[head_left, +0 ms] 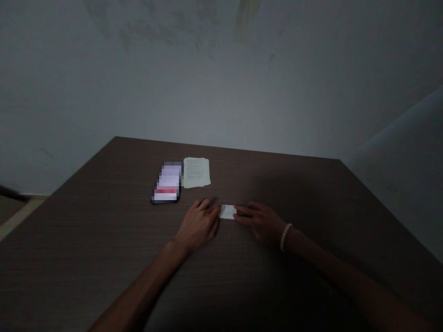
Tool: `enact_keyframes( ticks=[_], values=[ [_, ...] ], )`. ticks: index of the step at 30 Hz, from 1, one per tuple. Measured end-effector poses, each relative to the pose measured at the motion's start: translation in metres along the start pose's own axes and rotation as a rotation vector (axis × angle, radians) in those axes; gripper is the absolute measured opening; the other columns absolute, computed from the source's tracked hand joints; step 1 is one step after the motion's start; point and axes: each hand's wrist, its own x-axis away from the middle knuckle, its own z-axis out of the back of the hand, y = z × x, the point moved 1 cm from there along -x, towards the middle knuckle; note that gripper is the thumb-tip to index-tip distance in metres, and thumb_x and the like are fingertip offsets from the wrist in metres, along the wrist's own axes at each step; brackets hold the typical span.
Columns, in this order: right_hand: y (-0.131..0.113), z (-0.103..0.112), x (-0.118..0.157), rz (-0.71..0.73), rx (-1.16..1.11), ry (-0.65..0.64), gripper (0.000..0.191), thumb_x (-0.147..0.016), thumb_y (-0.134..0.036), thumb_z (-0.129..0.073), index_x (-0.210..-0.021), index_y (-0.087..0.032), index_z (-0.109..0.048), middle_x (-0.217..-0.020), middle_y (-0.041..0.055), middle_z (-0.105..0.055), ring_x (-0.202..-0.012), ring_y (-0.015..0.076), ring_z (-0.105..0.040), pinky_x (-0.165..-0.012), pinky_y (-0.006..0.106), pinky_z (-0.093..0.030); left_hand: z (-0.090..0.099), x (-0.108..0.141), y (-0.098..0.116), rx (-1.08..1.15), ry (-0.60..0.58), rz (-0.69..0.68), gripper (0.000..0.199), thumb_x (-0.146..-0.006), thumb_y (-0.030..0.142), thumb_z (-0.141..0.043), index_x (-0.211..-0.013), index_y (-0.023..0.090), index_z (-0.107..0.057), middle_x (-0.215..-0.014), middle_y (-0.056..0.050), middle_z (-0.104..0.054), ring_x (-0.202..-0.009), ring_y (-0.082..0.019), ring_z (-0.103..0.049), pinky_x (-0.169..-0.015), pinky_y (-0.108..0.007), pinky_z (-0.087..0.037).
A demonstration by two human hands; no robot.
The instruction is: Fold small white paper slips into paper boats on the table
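Paper slip (228,212) sits between: left hand (199,225) touching its left end, right hand (263,222) its right; pinched or pressed, can't tell!

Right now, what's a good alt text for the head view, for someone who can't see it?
A person's left hand and right hand touch opposite ends of a small printed paper on a dark table. Farther back lie a phone with its screen lit and, right of it, a stack of printed sheets.
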Motion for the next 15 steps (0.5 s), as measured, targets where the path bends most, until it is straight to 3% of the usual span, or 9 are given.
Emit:
enact_keyframes(
  ticks=[9, 15],
  values=[
    [0.0018, -0.0048, 0.0068, 0.014, 0.038, 0.046, 0.046, -0.083, -0.009, -0.052, -0.128, -0.019, -0.056, -0.139, 0.0086, -0.052, -0.105, 0.0242, -0.05, -0.087, 0.04, -0.047, -0.0012, -0.001, 0.0011, 0.029, 0.014, 0.026, 0.037, -0.092, 0.021, -0.046, -0.126, 0.011, -0.055, -0.106, -0.011, -0.069, -0.101, -0.028, -0.05, -0.083, -0.042, -0.04],
    [0.0031, 0.0024, 0.001, 0.096, 0.075, 0.006, 0.044, -0.083, -0.012, -0.053, -0.127, -0.015, -0.054, -0.136, 0.0105, -0.054, -0.105, 0.0244, -0.049, -0.086, 0.04, -0.047, -0.0005, -0.002, 0.0031, 0.027, 0.022, 0.031, 0.033, -0.092, 0.021, -0.045, -0.122, 0.012, -0.057, -0.106, -0.012, -0.068, -0.101, -0.028, -0.051, -0.083, -0.043, -0.04]
  ],
)
